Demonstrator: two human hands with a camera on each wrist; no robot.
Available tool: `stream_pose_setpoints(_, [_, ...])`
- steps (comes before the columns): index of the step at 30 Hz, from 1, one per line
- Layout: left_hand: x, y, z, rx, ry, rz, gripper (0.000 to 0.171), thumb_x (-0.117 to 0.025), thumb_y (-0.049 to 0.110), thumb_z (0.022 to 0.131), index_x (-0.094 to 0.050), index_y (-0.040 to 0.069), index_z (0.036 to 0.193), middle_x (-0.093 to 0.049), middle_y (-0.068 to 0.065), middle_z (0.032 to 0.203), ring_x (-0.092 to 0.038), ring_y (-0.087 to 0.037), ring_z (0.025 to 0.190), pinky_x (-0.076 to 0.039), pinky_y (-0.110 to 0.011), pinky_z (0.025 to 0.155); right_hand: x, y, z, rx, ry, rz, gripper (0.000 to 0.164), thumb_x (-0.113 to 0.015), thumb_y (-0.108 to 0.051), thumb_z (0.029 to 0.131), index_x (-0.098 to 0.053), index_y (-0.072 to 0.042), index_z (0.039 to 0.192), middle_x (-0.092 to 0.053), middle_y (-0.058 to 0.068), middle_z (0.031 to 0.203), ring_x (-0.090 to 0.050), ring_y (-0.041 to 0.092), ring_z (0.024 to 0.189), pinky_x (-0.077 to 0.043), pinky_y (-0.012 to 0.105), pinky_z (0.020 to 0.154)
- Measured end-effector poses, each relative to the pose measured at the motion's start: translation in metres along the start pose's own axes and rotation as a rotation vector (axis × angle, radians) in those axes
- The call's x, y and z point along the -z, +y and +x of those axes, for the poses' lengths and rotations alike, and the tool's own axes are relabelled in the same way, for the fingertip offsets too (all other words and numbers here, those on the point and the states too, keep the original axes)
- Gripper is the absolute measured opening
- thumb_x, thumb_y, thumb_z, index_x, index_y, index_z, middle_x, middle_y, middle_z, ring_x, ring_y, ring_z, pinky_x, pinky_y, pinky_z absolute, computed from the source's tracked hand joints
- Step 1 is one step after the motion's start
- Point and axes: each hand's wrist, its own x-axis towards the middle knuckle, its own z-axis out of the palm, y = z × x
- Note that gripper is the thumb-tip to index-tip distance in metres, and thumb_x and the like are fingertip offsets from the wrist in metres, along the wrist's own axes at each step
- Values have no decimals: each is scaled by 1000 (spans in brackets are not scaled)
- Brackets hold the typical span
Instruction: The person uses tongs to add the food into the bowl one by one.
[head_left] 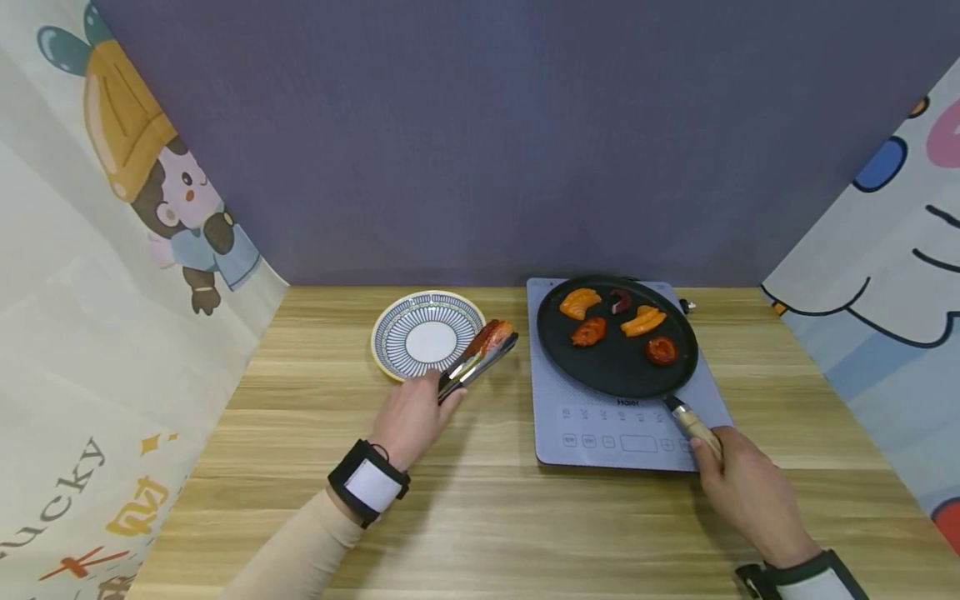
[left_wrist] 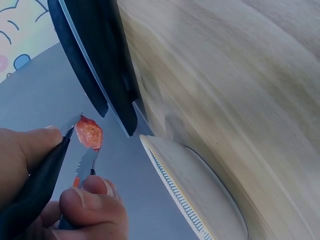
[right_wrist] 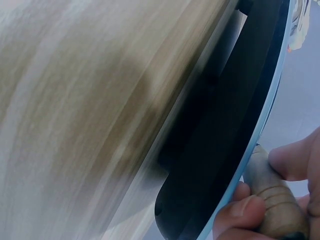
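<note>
My left hand (head_left: 411, 421) grips a pair of black-handled metal tongs (head_left: 480, 363). Between the tips of the tongs is a reddish-orange piece of food (head_left: 495, 333), held above the table by the right rim of a patterned plate (head_left: 390, 333). In the left wrist view this piece (left_wrist: 90, 133) shows from its end. My right hand (head_left: 750, 492) holds the wooden handle (head_left: 699, 432) of a flat black frying pan (head_left: 600, 375). Several food pieces, such as an orange slab (head_left: 580, 303) and a round red one (head_left: 662, 351), lie spread in the pan.
Under the pan is a grey induction cooktop (head_left: 585, 446) with touch markings along its front. A purple-grey panel (head_left: 480, 142) rises behind the wooden table (head_left: 480, 525). Cartoon-printed sheets (head_left: 90, 333) hang at both sides.
</note>
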Motion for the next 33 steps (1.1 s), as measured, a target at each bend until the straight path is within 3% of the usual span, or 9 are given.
stream_pose_setpoints(11, [-3,10,3,-38,9,-18,39,-71,42,84,-55,7,76,-50,-3,57,-52,-21,47,-38,-36,43,-2,1,-1,23,25,4,25,-56,-22,96,-54,2,95,-44,5,68,-42,19,55,-28,32,45])
stream_pose_setpoints(18, [-5,18,3,-30,-22,-30,39,-69,44,85,-54,9,76,-48,-1,58,-51,-20,48,-36,-34,42,-1,0,-1,22,26,0,24,-56,-21,95,-54,2,94,-43,5,68,-42,19,55,-28,32,45])
stream_pose_setpoints(27, [-7,26,2,-56,-2,-29,40,-69,44,85,-54,8,78,-49,-2,59,-51,-20,47,-37,-34,40,-1,0,0,12,18,-2,28,-57,-22,95,-54,6,100,-45,6,69,-43,20,56,-29,32,45])
stream_pose_setpoints(33, [-8,34,4,-58,-27,-34,40,-66,46,87,-57,8,82,-48,-1,61,-49,-17,48,-36,-34,42,-1,0,0,8,21,-2,28,-57,-21,95,-54,6,101,-46,6,70,-44,21,56,-29,32,46])
